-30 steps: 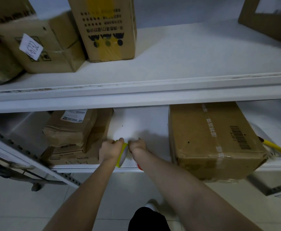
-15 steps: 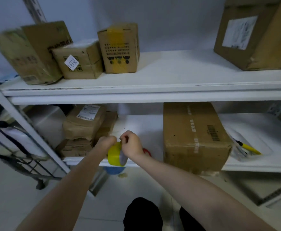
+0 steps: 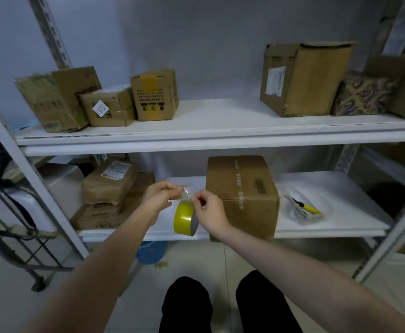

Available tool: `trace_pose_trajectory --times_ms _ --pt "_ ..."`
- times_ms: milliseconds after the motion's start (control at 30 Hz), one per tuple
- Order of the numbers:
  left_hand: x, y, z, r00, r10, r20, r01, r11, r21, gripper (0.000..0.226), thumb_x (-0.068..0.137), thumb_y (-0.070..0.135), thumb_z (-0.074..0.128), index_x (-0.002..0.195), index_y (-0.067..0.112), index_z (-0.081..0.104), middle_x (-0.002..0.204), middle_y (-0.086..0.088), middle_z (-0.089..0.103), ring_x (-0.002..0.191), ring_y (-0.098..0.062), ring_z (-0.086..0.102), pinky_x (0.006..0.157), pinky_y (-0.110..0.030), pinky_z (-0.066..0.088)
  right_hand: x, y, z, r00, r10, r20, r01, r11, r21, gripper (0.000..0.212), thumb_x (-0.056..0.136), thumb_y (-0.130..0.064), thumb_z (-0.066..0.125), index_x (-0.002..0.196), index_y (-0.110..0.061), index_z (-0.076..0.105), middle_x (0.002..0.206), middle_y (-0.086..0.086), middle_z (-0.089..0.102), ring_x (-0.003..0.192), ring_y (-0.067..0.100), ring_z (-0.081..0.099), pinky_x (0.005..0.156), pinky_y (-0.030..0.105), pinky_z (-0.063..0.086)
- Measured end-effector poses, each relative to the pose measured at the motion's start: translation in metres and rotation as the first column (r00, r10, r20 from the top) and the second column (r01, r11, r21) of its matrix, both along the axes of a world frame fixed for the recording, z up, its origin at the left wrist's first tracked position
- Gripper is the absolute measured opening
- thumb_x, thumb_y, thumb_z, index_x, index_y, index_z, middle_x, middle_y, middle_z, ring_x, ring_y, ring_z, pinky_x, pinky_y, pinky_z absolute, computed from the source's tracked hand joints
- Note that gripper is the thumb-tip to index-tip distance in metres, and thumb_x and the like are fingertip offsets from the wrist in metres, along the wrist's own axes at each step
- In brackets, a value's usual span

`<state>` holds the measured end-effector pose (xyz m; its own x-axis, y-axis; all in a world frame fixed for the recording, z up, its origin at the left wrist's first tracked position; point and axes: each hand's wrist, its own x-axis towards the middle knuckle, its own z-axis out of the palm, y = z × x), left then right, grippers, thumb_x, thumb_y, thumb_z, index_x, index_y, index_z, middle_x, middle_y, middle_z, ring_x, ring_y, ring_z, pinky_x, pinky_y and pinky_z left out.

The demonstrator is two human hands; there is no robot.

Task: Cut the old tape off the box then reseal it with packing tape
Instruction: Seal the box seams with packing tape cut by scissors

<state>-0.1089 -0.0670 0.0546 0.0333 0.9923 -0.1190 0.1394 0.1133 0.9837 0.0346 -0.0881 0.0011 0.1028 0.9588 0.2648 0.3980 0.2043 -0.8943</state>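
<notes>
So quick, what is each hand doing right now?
Left hand: pinching the loose end of the tape.
Right hand: holding the yellow tape roll.

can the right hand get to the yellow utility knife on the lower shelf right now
Probably not yet: the right hand grips the yellow tape roll, and the cardboard box stands between it and the utility knife. Once freed, it could likely reach round the box's front.
</notes>
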Motion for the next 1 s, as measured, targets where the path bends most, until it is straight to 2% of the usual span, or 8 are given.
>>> trace_pose_trajectory --times_ms 100,200,367,433,567,667,767,1000 --pt "0.021 -0.011 0.002 0.998 -0.045 -0.05 0.048 0.997 0.062 0.027 0.088 0.003 0.06 0.067 0.015 0.05 0.098 0.003 0.069 0.072 -0.017 0.064 0.068 -0.024 0.044 0.026 -0.008 0.004 0.984 -0.024 -0.179 -0.007 0.985 -0.171 0.016 0.092 -0.014 0.061 0.084 -0.004 0.07 0.076 0.007 0.067 0.073 0.015 0.062 0.07 0.028 0.051" --pt "0.041 -0.021 0.0 0.991 -0.063 -0.114 0.078 0.988 0.131 0.025 0.089 0.0 0.059 0.068 0.011 0.051 0.098 -0.003 0.067 0.067 -0.015 0.061 0.05 -0.009 0.043 0.043 -0.019 0.005 0.904 -0.083 -0.42 -0.062 0.946 -0.319 0.017 0.092 -0.012 0.062 0.079 -0.005 0.07 0.069 0.005 0.065 0.066 0.013 0.061 0.058 0.017 0.051" --pt "0.062 -0.029 -0.009 0.982 -0.095 -0.166 0.128 0.97 0.206 0.026 0.09 -0.003 0.056 0.069 0.01 0.049 0.1 -0.013 0.062 0.069 -0.014 0.058 0.05 -0.007 0.043 0.065 -0.032 0.006 0.576 -0.37 -0.729 -0.061 0.87 -0.489 0.008 0.093 0.0 0.057 0.087 0.005 0.058 0.085 0.019 0.063 0.073 0.023 0.063 0.05 0.025 0.054" --pt "0.062 -0.028 -0.012 0.97 -0.126 -0.207 0.168 0.965 0.201 0.023 0.092 0.001 0.055 0.071 0.011 0.051 0.101 -0.014 0.062 0.069 -0.017 0.06 0.049 -0.009 0.044 0.079 -0.036 0.004 0.638 -0.422 -0.644 -0.015 0.83 -0.558 0.018 0.097 -0.008 0.054 0.103 0.008 0.058 0.097 0.021 0.065 0.078 0.026 0.066 0.051 0.028 0.053" --pt "0.061 -0.028 -0.019 0.944 -0.213 -0.25 0.258 0.952 0.162 0.02 0.093 0.004 0.056 0.074 0.012 0.054 0.089 -0.006 0.059 0.076 -0.018 0.059 0.063 -0.016 0.046 0.088 -0.039 0.013 0.918 -0.095 -0.385 -0.111 0.87 -0.48 0.05 0.101 -0.045 0.037 0.107 -0.004 0.066 0.092 0.005 0.069 0.084 0.018 0.065 0.067 0.028 0.051" --pt "0.062 -0.026 -0.023 0.943 -0.242 -0.227 0.282 0.946 0.162 0.019 0.09 0.001 0.057 0.074 0.011 0.056 0.083 -0.002 0.057 0.074 -0.017 0.058 0.073 -0.024 0.051 0.083 -0.036 0.014 0.963 0.061 -0.263 -0.13 0.958 -0.256 0.03 0.095 -0.042 0.053 0.097 -0.017 0.069 0.089 -0.003 0.068 0.091 0.016 0.064 0.072 0.028 0.048" --pt "0.06 -0.025 -0.025 0.934 -0.275 -0.227 0.31 0.941 0.136 0.021 0.088 -0.003 0.057 0.072 0.011 0.056 0.08 -0.002 0.057 0.068 -0.011 0.061 0.064 -0.017 0.049 0.084 -0.03 0.007 0.976 0.126 -0.177 -0.126 0.992 0.01 0.004 0.086 -0.022 0.072 0.082 -0.021 0.07 0.081 -0.004 0.069 0.081 0.011 0.064 0.073 0.028 0.05" --pt "0.05 -0.018 -0.042 0.958 -0.266 -0.109 0.266 0.964 -0.014 0.014 0.089 0.004 0.062 0.076 0.011 0.063 0.071 -0.003 0.067 0.062 -0.02 0.055 0.057 -0.028 0.036 0.081 -0.027 0.007 0.996 0.058 0.065 -0.065 0.993 0.1 0.006 0.083 -0.018 0.074 0.077 -0.02 0.073 0.074 -0.007 0.071 0.068 0.011 0.066 0.07 0.038 0.057"
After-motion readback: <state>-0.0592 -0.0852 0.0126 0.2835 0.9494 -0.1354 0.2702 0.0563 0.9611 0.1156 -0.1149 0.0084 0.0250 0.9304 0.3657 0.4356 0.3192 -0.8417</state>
